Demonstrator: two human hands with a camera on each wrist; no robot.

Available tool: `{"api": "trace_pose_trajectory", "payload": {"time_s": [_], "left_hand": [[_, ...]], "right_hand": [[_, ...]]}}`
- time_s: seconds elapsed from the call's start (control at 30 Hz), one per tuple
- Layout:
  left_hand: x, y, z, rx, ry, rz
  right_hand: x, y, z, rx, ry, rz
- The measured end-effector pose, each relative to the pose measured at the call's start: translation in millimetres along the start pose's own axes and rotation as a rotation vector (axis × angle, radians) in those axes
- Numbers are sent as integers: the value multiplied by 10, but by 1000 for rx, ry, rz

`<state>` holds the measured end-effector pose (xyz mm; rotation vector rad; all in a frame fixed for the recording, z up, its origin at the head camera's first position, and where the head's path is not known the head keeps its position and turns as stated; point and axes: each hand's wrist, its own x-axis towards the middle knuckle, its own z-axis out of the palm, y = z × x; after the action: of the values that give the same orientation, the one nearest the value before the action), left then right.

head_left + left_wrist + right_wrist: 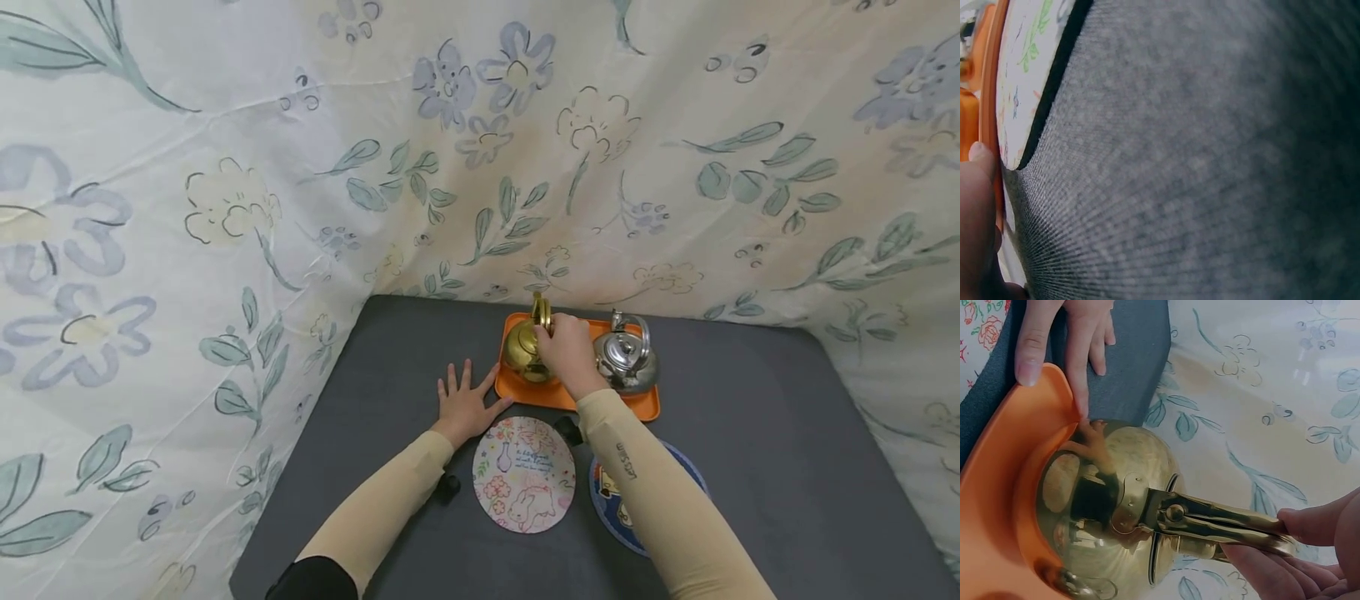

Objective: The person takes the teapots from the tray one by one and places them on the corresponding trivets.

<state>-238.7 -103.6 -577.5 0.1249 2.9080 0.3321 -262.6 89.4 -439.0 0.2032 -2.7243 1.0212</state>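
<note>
A gold-coloured kettle (520, 354) stands at the left end of an orange tray (547, 396). With thumb and fingers, my right hand (567, 348) pinches the kettle's raised handle (1229, 526), plainly seen in the right wrist view. To the right on the same tray is a silver kettle (628, 360). My left hand (462, 410) lies with fingers spread at the tray's left front corner; in the right wrist view its thumb and index finger (1079, 375) touch the tray's rim. Only part of that hand shows at the left edge of the left wrist view.
In front of the tray lies a round pink-and-white mat (525, 479) with a rabbit print. A round blue mat (611, 517) is partly hidden under my right forearm. Flower-printed cloth (480, 150) hangs behind and beside the grey table (765, 433).
</note>
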Motion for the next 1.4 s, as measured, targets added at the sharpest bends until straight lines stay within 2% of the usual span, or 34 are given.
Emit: {"api": "trace_pose_trajectory", "payload": {"time_s": [0.13,0.7,0.97,1.13,1.4], "left_hand": [[6,-4,0,-3,9,15],[-11,-8,-11,13,12,8],[-18,-7,20,12,2,8],[-44,-5,10,-6,26,7],[-38,-16,10,-10,33,8]], "right_hand": [[-23,-42,-59,8,31,-2],[-156,-206,-267,13,83,-21],[-266,-231,-337,14,71,-11],[-342,-238,-361,17,57,-12],[-433,-282,-419,-4,89,-29]]}}
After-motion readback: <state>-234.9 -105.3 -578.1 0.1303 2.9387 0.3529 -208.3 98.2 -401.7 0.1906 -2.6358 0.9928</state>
